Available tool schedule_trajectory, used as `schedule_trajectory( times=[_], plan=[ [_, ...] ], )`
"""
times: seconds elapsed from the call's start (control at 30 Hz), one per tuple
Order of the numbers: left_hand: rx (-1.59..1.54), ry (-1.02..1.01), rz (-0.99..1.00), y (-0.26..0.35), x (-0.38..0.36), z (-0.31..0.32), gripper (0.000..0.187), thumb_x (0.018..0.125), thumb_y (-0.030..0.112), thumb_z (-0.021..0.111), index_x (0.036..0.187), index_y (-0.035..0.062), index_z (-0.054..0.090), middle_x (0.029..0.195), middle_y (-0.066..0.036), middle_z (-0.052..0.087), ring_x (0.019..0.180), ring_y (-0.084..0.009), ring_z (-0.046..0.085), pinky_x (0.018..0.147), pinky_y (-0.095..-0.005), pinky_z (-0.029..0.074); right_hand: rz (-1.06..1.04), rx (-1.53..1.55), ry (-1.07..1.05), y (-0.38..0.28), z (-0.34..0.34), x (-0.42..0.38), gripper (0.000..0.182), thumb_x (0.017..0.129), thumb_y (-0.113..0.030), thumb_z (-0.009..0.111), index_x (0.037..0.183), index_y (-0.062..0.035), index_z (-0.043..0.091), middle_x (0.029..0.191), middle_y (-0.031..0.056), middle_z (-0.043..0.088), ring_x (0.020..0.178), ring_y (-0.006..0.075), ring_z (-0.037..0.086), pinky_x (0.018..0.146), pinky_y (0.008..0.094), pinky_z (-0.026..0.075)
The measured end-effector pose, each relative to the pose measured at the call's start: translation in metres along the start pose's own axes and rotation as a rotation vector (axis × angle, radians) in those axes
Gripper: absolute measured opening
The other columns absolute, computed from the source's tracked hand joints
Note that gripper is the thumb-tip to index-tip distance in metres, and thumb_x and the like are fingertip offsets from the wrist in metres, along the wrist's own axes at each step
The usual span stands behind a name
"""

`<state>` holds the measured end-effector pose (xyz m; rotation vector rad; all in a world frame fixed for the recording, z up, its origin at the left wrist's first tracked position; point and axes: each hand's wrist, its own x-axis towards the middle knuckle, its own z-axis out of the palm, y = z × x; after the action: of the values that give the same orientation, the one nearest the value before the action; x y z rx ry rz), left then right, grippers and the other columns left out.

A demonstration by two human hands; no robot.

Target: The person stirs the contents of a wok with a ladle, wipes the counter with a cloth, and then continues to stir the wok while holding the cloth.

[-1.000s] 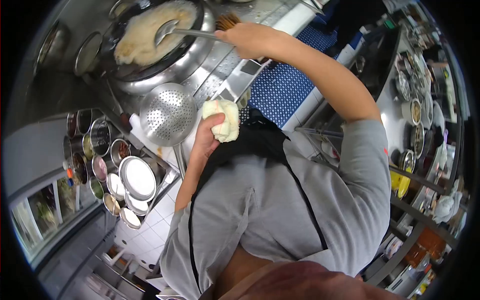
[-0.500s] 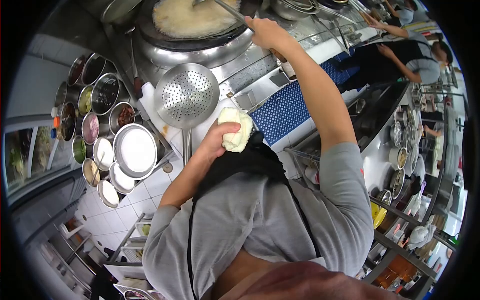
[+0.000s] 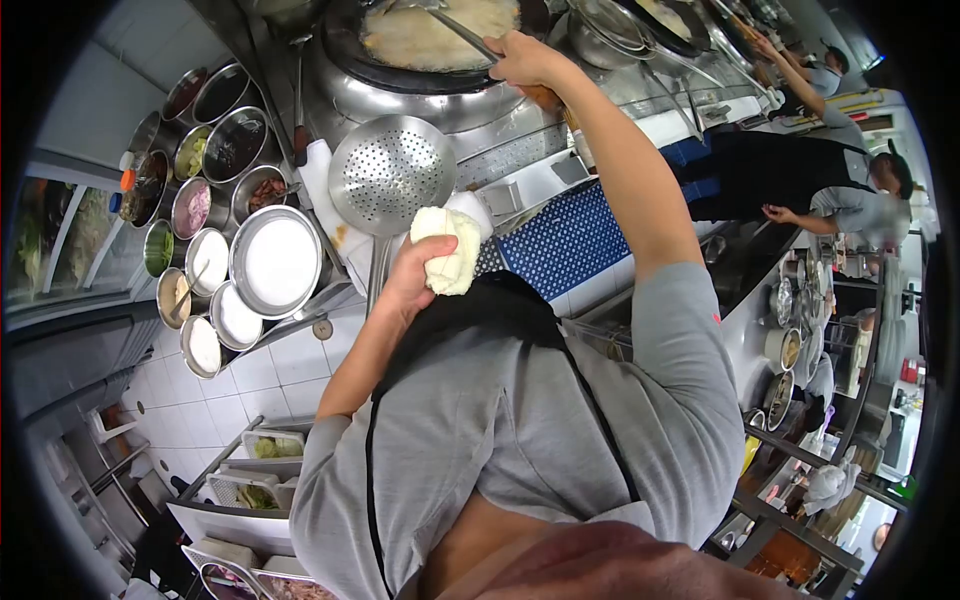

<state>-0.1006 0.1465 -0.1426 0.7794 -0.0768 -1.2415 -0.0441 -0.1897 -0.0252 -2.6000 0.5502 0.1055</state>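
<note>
My right hand (image 3: 526,62) is closed around the handle of a long metal ladle (image 3: 464,36), whose wooden end sticks out below my fist. The ladle's head, partly cut off by the top edge, lies in pale foamy liquid (image 3: 440,42) inside a dark wok (image 3: 385,78). Close to my apron, my left hand (image 3: 408,275) grips a folded pale-yellow cloth (image 3: 449,258), thumb across its front. Just beyond the cloth lies a perforated skimmer (image 3: 390,170), its handle running down behind my left hand.
Metal bowls of seasonings, including a large bowl of white powder (image 3: 276,262), cluster at left. A wire strainer over a pot (image 3: 598,45) stands right of the wok. Another person in a dark apron (image 3: 770,175) stands at the right, near a blue patterned cloth (image 3: 565,240).
My view has shifted, so the stove and bowls sit differently in the frame. My right hand keeps the ladle in the wok. The left still grips the cloth. The person at right has lowered an arm.
</note>
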Motion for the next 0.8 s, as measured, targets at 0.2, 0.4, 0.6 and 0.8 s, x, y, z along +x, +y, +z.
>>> schedule_trajectory(
  times=[0.2, 0.4, 0.6, 0.8],
  plan=[
    [-0.007, -0.042, 0.0, -0.002, 0.002, 0.002, 0.045, 0.08, 0.016, 0.069, 0.119, -0.0025, 0.058, 0.101, -0.014, 0.068, 0.085, -0.0248, 0.069, 0.074, -0.0371, 0.058, 0.071, 0.066, -0.109, -0.011, -0.027, -0.064, 0.067, 0.08, -0.01, 0.065, 0.145, -0.0088, 0.048, 0.063, 0.0115, 0.06, 0.048, 0.0171, 0.057, 0.05, 0.0337, 0.048],
    [0.05, 0.02, 0.038, -0.013, -0.003, 0.019, 0.045, 0.078, 0.015, 0.069, 0.118, -0.0023, 0.057, 0.1, -0.013, 0.067, 0.084, -0.0225, 0.068, 0.074, -0.0353, 0.057, 0.021, -0.041, 0.013, 0.015, -0.041, -0.101, 0.065, 0.082, -0.011, 0.067, 0.144, -0.0127, 0.05, 0.064, 0.0093, 0.059, 0.048, 0.015, 0.056, 0.048, 0.032, 0.048],
    [0.103, 0.132, 0.118, -0.06, -0.005, 0.008, 0.042, 0.079, 0.015, 0.069, 0.115, -0.0033, 0.059, 0.098, -0.013, 0.068, 0.083, -0.0214, 0.068, 0.074, -0.0347, 0.057, 0.016, 0.083, -0.011, 0.032, -0.096, -0.163, 0.067, 0.08, -0.013, 0.069, 0.144, -0.0102, 0.051, 0.062, 0.0082, 0.058, 0.045, 0.0147, 0.054, 0.045, 0.0302, 0.045],
    [0.34, 0.473, 0.129, -0.137, -0.01, -0.042, 0.032, 0.075, 0.016, 0.071, 0.101, -0.0015, 0.067, 0.088, -0.01, 0.069, 0.076, -0.0199, 0.066, 0.07, -0.0323, 0.052, 0.021, 0.058, -0.098, 0.063, -0.12, -0.199, 0.066, 0.081, -0.009, 0.067, 0.144, -0.0108, 0.051, 0.059, 0.0054, 0.055, 0.045, 0.0126, 0.053, 0.043, 0.0295, 0.044]
  ],
)
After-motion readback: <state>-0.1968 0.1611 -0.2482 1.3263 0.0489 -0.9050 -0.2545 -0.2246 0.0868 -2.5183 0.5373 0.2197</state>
